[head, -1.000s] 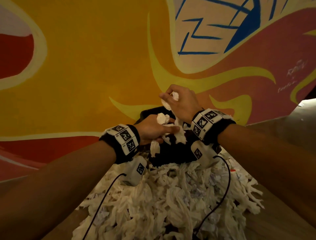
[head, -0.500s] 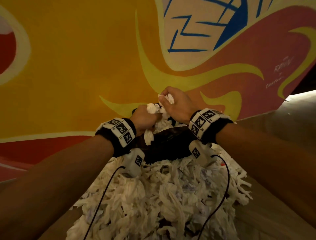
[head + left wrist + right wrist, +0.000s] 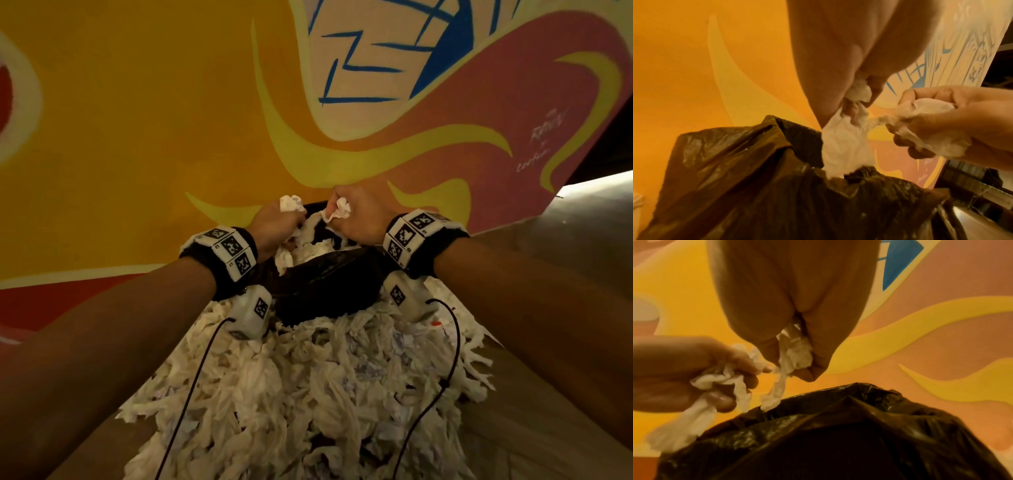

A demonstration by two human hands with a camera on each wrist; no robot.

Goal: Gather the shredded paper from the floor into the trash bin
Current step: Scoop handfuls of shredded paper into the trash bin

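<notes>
A trash bin lined with a black plastic bag [image 3: 322,281] stands against the painted wall. My left hand [image 3: 277,226] grips a wad of white shredded paper [image 3: 291,204] above the bin's left side, with strands hanging toward the opening [image 3: 842,146]. My right hand [image 3: 356,216] clutches another clump of shredded paper [image 3: 340,209] above the bin's right side, and its strips dangle over the bag's rim [image 3: 774,395]. The two hands are close together. More paper lies inside the bin [image 3: 317,245]. A large heap of shredded paper [image 3: 308,394] covers the floor in front of the bin.
A wall mural [image 3: 171,120] in yellow, orange, pink and blue rises right behind the bin. A grey metal surface [image 3: 582,212] slopes at the right. Wooden floor [image 3: 534,428] shows to the right of the paper heap. Black cables [image 3: 191,387] hang from both wrist cameras over the pile.
Both hands have closed on paper and drawn a little apart over the bin, the left to the left, the right to the right. The view has drifted leftward along the wall.
</notes>
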